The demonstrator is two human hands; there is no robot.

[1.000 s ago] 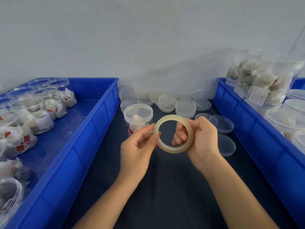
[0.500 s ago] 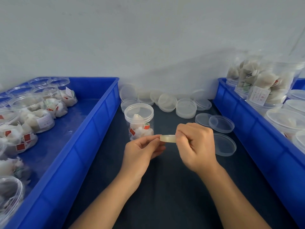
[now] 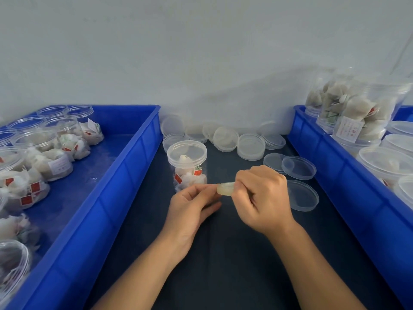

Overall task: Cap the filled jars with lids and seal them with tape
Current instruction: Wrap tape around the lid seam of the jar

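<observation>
A clear plastic jar [image 3: 188, 166] with a lid on it, filled with tea bags, stands on the dark table between the two bins. Just in front of it both my hands hold a roll of clear tape [image 3: 225, 188], seen edge-on. My right hand [image 3: 261, 198] grips the roll from above, its fingers curled over it. My left hand [image 3: 192, 203] pinches the roll's left edge with thumb and fingers. Most of the roll is hidden under my right hand.
A blue bin [image 3: 125, 182] on the left holds several filled jars without lids. Another blue bin [image 3: 330, 166] on the right holds several capped jars, some stacked. Loose clear lids [image 3: 250, 145] lie along the wall and beside my right hand.
The tape roll, held up facing me a second ago, has been turned flat and lowered in front of the jar. Both hands came down with it and keep hold of it.
</observation>
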